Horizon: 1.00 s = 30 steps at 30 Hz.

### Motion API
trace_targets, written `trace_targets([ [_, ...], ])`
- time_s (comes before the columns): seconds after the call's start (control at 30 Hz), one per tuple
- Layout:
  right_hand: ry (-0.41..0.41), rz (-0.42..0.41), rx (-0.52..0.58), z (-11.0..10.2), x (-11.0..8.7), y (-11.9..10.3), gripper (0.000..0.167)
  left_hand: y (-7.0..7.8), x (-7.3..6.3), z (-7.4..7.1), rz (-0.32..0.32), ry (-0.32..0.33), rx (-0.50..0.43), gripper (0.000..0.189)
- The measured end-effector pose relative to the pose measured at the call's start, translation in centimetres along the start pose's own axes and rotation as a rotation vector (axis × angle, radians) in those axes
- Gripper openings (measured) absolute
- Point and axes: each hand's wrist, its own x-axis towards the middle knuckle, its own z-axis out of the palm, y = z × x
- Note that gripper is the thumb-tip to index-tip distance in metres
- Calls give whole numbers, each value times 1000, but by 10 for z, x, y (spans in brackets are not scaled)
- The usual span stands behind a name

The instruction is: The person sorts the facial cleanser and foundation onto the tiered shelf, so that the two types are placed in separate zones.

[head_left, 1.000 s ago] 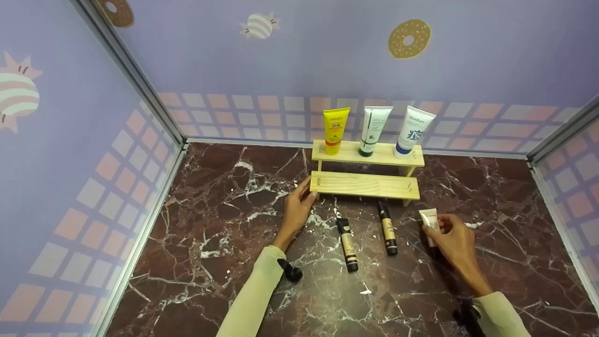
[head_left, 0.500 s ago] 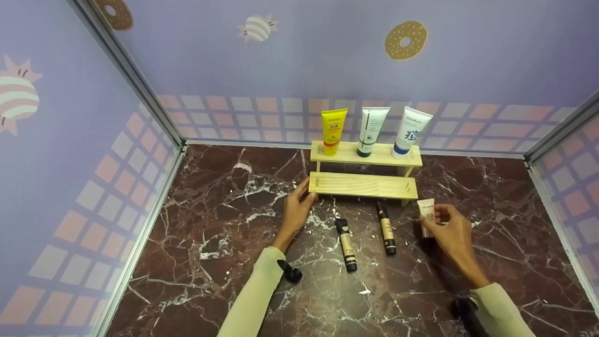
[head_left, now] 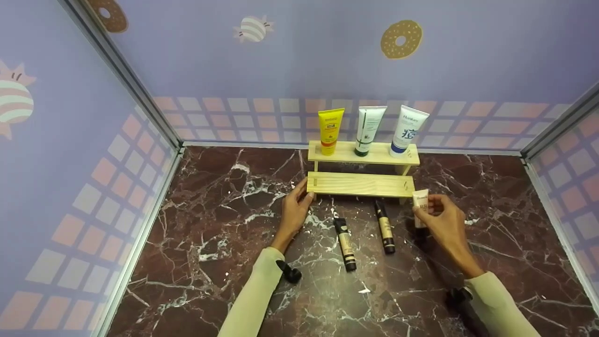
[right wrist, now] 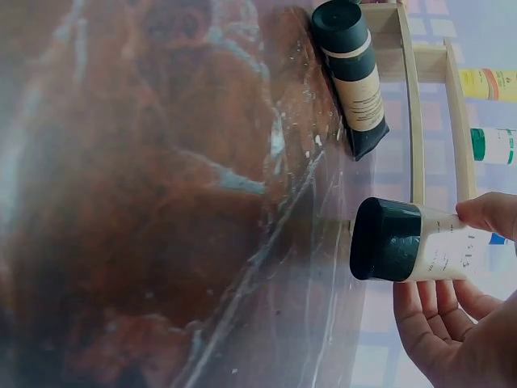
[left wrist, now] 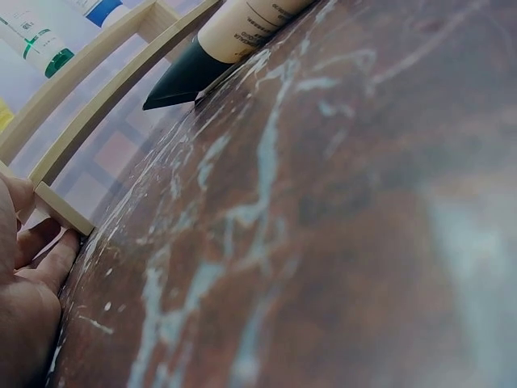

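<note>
My right hand (head_left: 447,222) pinches a small cream-coloured BB cream tube (head_left: 420,202) between thumb and fingers, beside the right front end of a two-step wooden stand (head_left: 360,184). In the right wrist view the same BB cream tube (right wrist: 444,242) shows its black cap, clear of the marble surface. My left hand (head_left: 295,210) grips the left end of the lower step, thumb in front. Its fingers (left wrist: 56,255) lie against the stand's leg in the left wrist view. The lower step is bare. A yellow tube (head_left: 331,133), a white-and-green tube (head_left: 369,131) and a white-and-blue tube (head_left: 407,133) stand on the upper step.
Two black-and-beige tubes (head_left: 345,245) (head_left: 384,229) lie on the brown marble tabletop (head_left: 224,262) in front of the stand. A patterned purple wall (head_left: 290,56) rises close behind it, with side panels left and right.
My right hand has raised the BB cream tube and carried it forward and slightly left, toward the stand's right end. The left hand keeps its hold on the stand.
</note>
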Motion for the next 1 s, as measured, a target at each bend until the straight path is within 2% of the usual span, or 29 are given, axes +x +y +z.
trace_targets([
  [0.43,28,-49,22,10,7,-12,41,-1,0,0,22,2,2,53],
  [0.7,23,-47,27,12,10,-19,40,-1,0,0,32,-3,5,53],
  [1.0,27,-79,60,17,14,-24,42,0,-1,-1,8,-27,13,55],
])
